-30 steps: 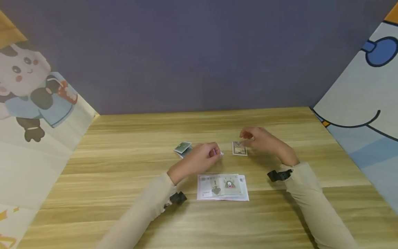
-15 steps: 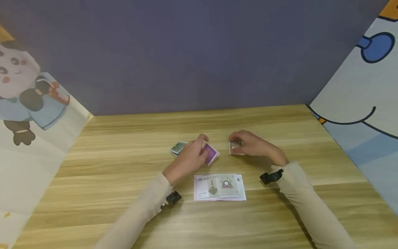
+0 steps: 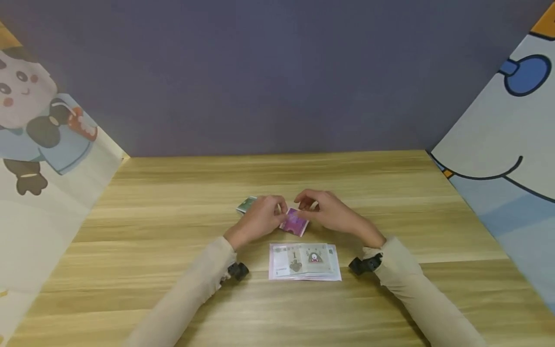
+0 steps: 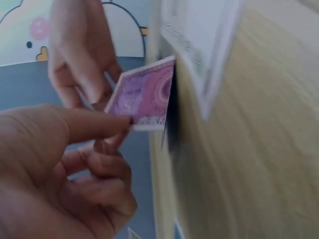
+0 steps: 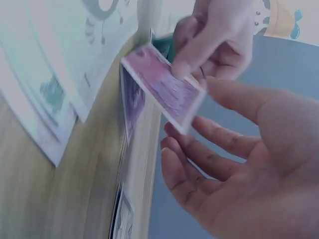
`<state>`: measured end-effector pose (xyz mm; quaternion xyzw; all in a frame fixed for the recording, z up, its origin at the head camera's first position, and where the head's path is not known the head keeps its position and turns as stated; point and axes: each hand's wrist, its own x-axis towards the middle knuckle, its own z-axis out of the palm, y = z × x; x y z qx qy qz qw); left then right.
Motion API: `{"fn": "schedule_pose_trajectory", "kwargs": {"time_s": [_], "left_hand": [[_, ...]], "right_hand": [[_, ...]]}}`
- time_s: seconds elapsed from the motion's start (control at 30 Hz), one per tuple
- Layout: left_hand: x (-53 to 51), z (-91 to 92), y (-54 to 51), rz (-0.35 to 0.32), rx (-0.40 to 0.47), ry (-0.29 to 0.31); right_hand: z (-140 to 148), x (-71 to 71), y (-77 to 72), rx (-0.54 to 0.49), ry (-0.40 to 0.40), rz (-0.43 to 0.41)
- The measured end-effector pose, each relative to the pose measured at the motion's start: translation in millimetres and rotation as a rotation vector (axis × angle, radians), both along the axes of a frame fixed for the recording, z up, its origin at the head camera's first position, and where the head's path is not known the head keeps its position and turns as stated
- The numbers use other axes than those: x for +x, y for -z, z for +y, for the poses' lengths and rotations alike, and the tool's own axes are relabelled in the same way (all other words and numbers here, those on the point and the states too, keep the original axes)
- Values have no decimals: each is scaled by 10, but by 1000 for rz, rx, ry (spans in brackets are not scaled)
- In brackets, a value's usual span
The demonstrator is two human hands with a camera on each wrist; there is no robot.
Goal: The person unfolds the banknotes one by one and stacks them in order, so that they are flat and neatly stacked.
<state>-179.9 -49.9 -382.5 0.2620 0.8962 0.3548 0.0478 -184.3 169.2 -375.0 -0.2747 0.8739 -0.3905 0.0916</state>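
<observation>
A folded purple banknote [image 3: 295, 222] is held just above the table in my left hand [image 3: 261, 217], pinched at its edge between thumb and fingers. From the other side my right hand [image 3: 331, 212] reaches to the same note, its thumb and fingers spread around the near edge. In the right wrist view the thumb [image 5: 234, 97] is close to the note's corner; whether it touches cannot be told. A folded flap of the purple note [image 5: 132, 102] hangs below. Partly behind my left hand lies a folded green banknote [image 3: 246, 205].
Nearer the person, a flat stack of pale banknotes [image 3: 305, 261] lies on the wooden table [image 3: 173, 207]. Another folded note [image 5: 123, 214] lies on the table in the right wrist view. A dark wall [image 3: 277, 77] closes off the back, with cartoon-printed panels at both sides.
My right hand has left the folded brown note and moved left to the purple note. My left hand has turned the purple note into fuller view and still holds it.
</observation>
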Motion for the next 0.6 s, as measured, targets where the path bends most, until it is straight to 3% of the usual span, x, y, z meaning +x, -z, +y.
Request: {"fn": "schedule_pose_trajectory", "kwargs": {"time_s": [0.23, 0.33, 0.6], "left_hand": [[3, -8, -106, 20, 156, 73], [1, -23, -135, 23, 186, 63], [-63, -97, -159, -61, 233, 17]], "right_hand": [[-11, 60, -57, 8, -17, -8], [8, 73, -107, -36, -34, -14], [52, 106, -251, -146, 1, -27]]}}
